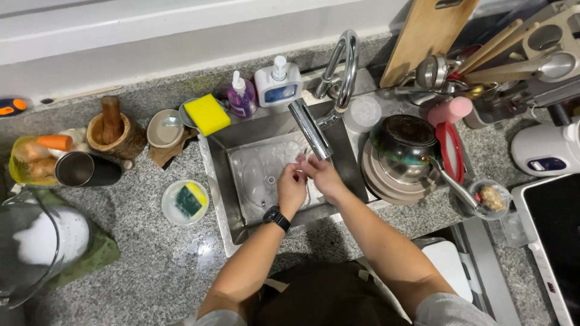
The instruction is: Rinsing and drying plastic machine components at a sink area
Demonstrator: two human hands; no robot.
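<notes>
Pressed together over the steel sink (220,158), left hand (291,188) and right hand (322,175), fingers loosely curled against each other, gripping nothing visible. Directly under the spout of the chrome tap (314,127). Black watch (277,217) on the left wrist. Beside the basin, on the granite counter (151,259): small dish with green-and-yellow sponge (188,200) to the left, yellow sponge (206,114) and two soap pump bottles (260,90) behind, stacked plates with a dark pot (403,139) to the right.
</notes>
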